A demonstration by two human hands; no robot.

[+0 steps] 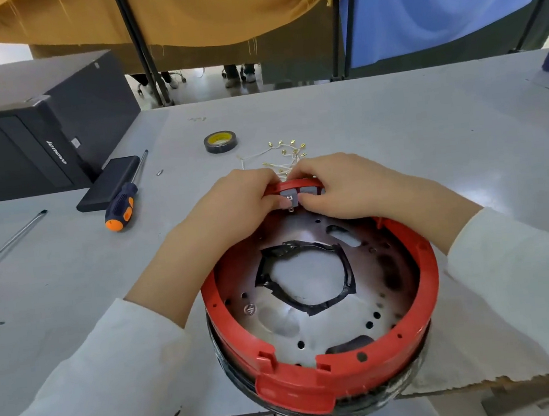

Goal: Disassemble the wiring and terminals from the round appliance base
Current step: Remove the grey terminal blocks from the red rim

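The round appliance base (pixel 421 300) has a red plastic rim and a silver metal floor with a taped black-edged hole in the middle. It rests at the table's near edge. At its far rim sit two grey terminal blocks (pixel 300 193). My left hand (pixel 235 205) and my right hand (pixel 338 187) both pinch these blocks with thumbs and fingertips. A small metal tab shows under the left block. Just beyond my hands lies a loose bundle of white wires with brass terminals (pixel 289 150) on the table.
A roll of black tape (pixel 220 142) lies beyond the wires. An orange-and-blue screwdriver (pixel 123 203) rests on a flat black box (pixel 108 183) at the left, with a second metal shaft (pixel 7 244) further left. A black computer case (pixel 31 131) stands at the back left.
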